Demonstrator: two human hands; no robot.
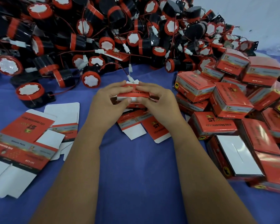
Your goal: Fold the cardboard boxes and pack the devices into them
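The person's left hand (109, 98) and right hand (155, 98) meet over the middle of the blue-covered desk (136, 167), both gripping one small red box (132, 93) held between them. The left hand's fingers curl over the box's top edge from the left side while its thumb presses against the white flap on the near side; the right hand mirrors this from the right, its thumb nearly touching the left thumb. A white connector (131, 78) on a thin wire sticks out just beyond the box's far edge, past the fingertips.

Directly under and just nearer than the hands lie flat unfolded box blanks (142, 125). More flat blanks (26, 143) lie well to the left of the left forearm. To the right of the right hand, a heap of closed red boxes (229, 102) is stacked untidily. Beyond both hands, a large pile of black and red devices (103, 29) with red wires and white plugs covers the far side of the desk.
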